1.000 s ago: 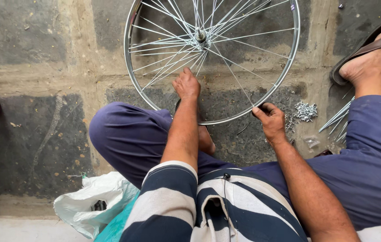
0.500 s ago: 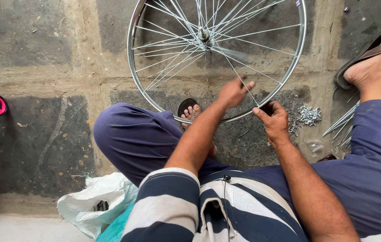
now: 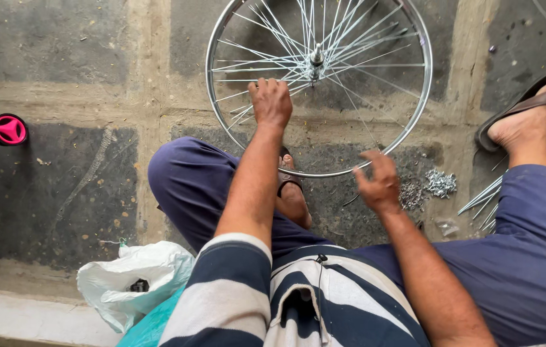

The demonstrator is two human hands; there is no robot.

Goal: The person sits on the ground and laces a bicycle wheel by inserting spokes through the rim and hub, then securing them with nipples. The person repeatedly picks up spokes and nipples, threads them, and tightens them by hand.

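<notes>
A silver bicycle wheel rim [image 3: 422,103] with thin spokes and a central hub [image 3: 316,59] lies flat on the paved floor in front of me. My left hand [image 3: 271,101] reaches in over the spokes near the hub, fingers curled down onto them. My right hand [image 3: 379,183] hovers just outside the near edge of the rim, fingers spread and slightly blurred, holding nothing that I can see. My left foot in a sandal [image 3: 289,186] rests under the rim's near edge.
A pile of small silver spoke nipples [image 3: 428,185] lies right of the rim. Loose spokes [image 3: 485,199] fan out by my right leg; my right foot wears a brown sandal [image 3: 533,103]. A white plastic bag [image 3: 134,283] sits at lower left. A pink-capped axle [image 3: 8,129] is at far left.
My left hand moved from the rim's near edge up into the spokes by the hub. My right hand let go of the rim and opened. The wheel sits lower in view.
</notes>
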